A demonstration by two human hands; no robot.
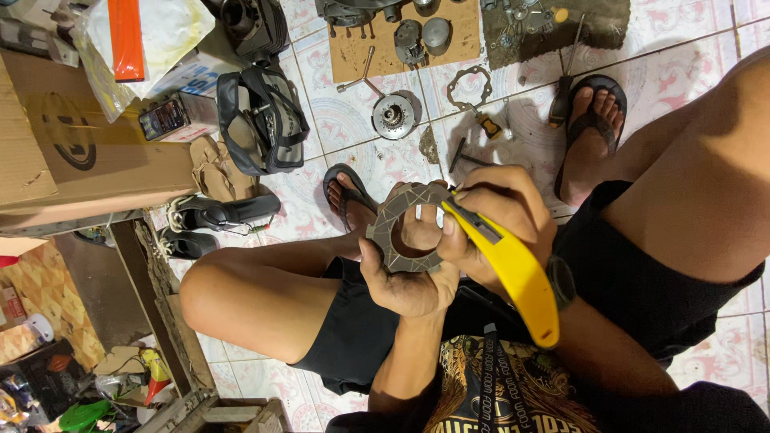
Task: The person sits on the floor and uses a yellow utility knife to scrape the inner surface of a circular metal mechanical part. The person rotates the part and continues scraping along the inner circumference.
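Fingers (377, 261) of the left hand (409, 285) are curled around the lower rim of a grey ring-shaped friction disc (399, 227), holding it upright at the centre of the frame, above the person's lap. Fingers (461, 240) of the right hand (501, 220) are closed on a yellow utility knife (513, 269), whose front end rests against the disc's upper right edge; the blade tip itself cannot be made out clearly. A dark wristwatch (561, 282) sits on the right wrist.

Beyond the hands, two sandalled feet rest on the patterned tile floor (690, 72). Further up the frame lie a round sprocket hub (393, 116), a thin gasket (469, 87) and a screwdriver (488, 126). A black bag (261, 120) lies upper left of centre, beside a cardboard box (72, 144). Cardboard sheets (401, 36) carrying engine parts occupy the top edge.
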